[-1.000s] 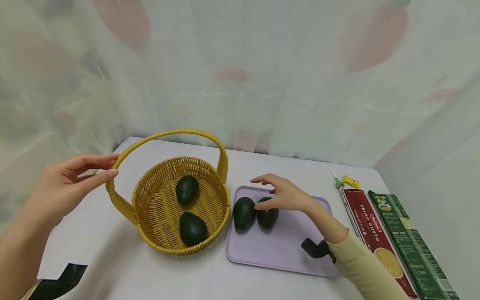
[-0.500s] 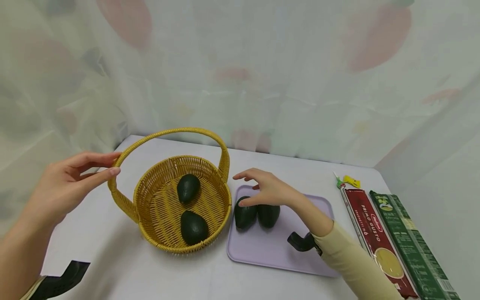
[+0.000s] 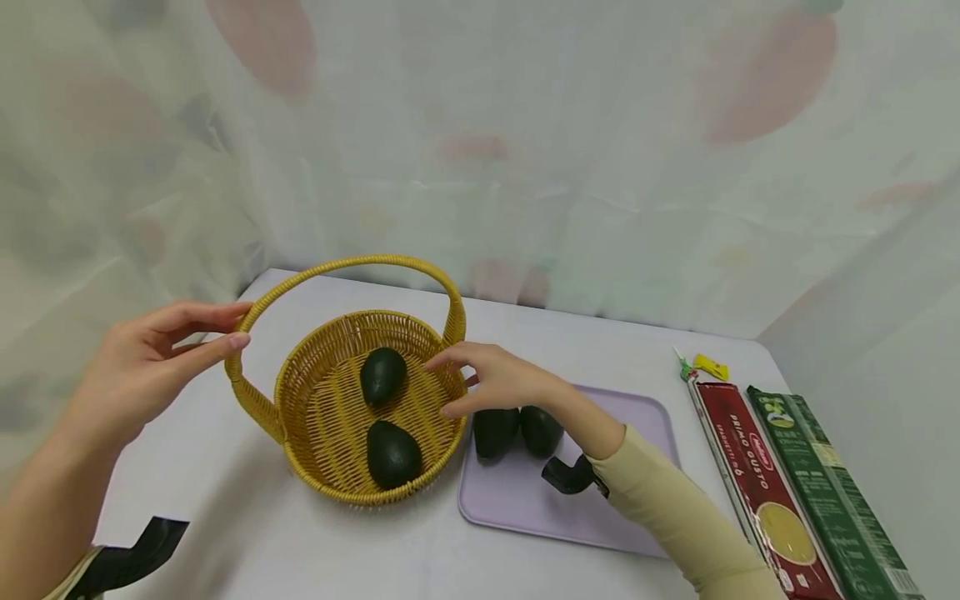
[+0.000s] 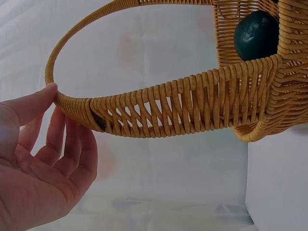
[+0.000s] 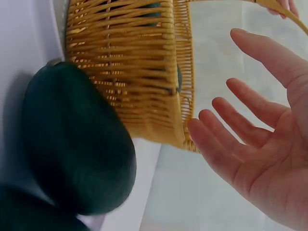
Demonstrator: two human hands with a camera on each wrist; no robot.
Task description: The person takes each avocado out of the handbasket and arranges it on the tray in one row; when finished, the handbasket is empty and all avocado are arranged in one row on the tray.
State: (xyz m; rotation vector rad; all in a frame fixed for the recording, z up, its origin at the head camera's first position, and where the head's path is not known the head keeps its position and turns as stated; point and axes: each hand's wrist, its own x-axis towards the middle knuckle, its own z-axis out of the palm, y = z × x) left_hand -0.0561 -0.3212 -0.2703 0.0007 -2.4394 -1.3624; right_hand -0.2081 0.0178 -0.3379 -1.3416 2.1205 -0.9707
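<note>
A yellow wicker basket [image 3: 330, 492] with a tall arched handle [image 3: 352, 262] stands on the table. Two dark green avocados lie inside it, a rear avocado [image 3: 383, 377] and a front avocado [image 3: 393, 455]. My left hand [image 3: 161, 354] pinches the left side of the handle between thumb and fingers, as the left wrist view also shows. Over the basket's right rim hovers my right hand [image 3: 502, 379], fingers spread and holding nothing. Beneath it, two more avocados, a left one [image 3: 495, 433] and a right one [image 3: 541, 432], rest on the lilac tray [image 3: 525, 508], partly hidden by the hand.
Right of the tray lie a red spaghetti pack [image 3: 750, 467] and a green pack [image 3: 825, 483], side by side. A small yellow packet [image 3: 711, 367] and a green-and-white item [image 3: 684, 367] sit behind them. A patterned curtain [image 3: 525, 167] hangs along the table's back edge.
My right hand has moved left from above the tray's avocados to the basket's right rim, still empty. My left hand keeps its pinch on the handle. The avocados stay where they were.
</note>
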